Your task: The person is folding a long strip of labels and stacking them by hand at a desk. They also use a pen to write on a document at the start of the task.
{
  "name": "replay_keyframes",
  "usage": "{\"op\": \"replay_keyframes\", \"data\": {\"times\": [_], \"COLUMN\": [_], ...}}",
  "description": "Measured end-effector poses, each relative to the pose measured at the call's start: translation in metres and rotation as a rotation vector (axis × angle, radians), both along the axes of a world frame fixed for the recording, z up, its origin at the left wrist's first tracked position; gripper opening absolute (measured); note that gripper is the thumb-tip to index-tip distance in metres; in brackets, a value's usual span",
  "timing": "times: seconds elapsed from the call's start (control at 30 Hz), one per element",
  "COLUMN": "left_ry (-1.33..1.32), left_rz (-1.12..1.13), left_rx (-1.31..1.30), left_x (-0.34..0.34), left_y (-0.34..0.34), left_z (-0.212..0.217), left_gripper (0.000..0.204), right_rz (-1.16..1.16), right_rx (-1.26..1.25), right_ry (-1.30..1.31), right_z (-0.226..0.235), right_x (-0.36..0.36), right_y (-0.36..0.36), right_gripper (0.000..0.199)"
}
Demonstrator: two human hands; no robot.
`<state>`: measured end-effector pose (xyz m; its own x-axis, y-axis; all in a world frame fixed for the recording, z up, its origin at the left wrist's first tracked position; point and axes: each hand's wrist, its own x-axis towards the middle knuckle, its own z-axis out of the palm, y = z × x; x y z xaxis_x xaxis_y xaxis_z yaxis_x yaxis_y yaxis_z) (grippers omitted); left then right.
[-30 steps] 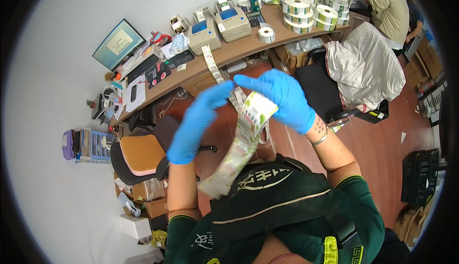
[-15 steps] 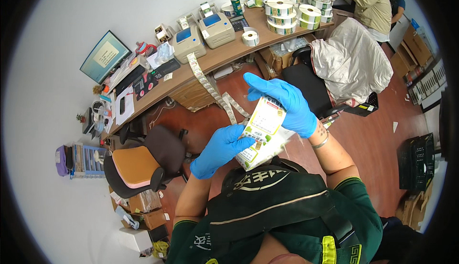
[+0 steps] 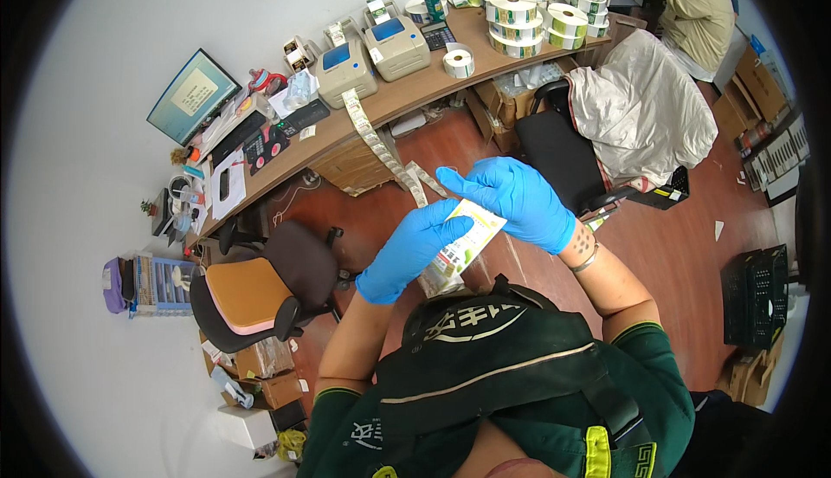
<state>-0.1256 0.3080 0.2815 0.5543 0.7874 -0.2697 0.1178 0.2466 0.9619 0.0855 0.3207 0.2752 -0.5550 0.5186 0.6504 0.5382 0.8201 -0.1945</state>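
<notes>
Both my hands wear blue gloves and hold a white, yellow-edged label strip (image 3: 474, 237) with green leaf prints in front of my chest. My left hand (image 3: 407, 255) pinches its left side, thumb on top. At the strip's upper right end, my right hand (image 3: 524, 205) is closed, fingers curled and partly hiding the edge. Below my left hand, more of the strip hangs down near my dark green apron (image 3: 485, 352). Past my hands, a narrow printed label ribbon (image 3: 374, 145) trails from a label printer (image 3: 346, 71) over the desk's edge.
On the curved desk (image 3: 333, 136) stand a second label printer (image 3: 398, 48), a monitor (image 3: 192, 97) and stacked label rolls (image 3: 512, 23). An office chair (image 3: 247, 296) is at left, another, cloth-draped chair (image 3: 636, 114) at right. A person (image 3: 699, 19) works at the back right.
My right hand has gone from outstretched fingers to curled ones at the strip's end. The strip has shifted and turned, showing less of its length. One person at the back is now mostly hidden.
</notes>
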Motion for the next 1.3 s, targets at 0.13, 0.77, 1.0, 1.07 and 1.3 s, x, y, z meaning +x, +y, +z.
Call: {"op": "replay_keyframes", "data": {"times": [0.13,0.77,1.0,1.07,1.3], "left_ry": [0.258,1.095,1.133,1.130,0.627], "left_rz": [-0.263,0.056,0.084,0.080,-0.113], "left_rx": [0.255,1.664,1.519,1.518,1.065], "left_x": [-0.034,-0.009,-0.007,-0.001,0.026], "left_y": [0.028,0.000,-0.002,-0.003,-0.001], "left_z": [0.013,0.027,0.011,0.004,-0.046], "left_gripper": [0.023,0.044,0.053,0.055,0.049], "right_rz": [0.129,0.088,0.249,0.502,0.348], "right_rx": [-0.629,-1.271,-1.211,-1.284,-1.285], "right_ry": [0.048,0.947,1.139,1.388,1.563], "right_z": [-0.004,-0.074,-0.107,-0.078,-0.084], "right_x": [0.009,-0.035,-0.052,-0.055,-0.050], "right_y": [-0.013,-0.013,-0.005,-0.015,-0.012], "right_gripper": [0.093,0.049,0.063,0.062,0.048]}}
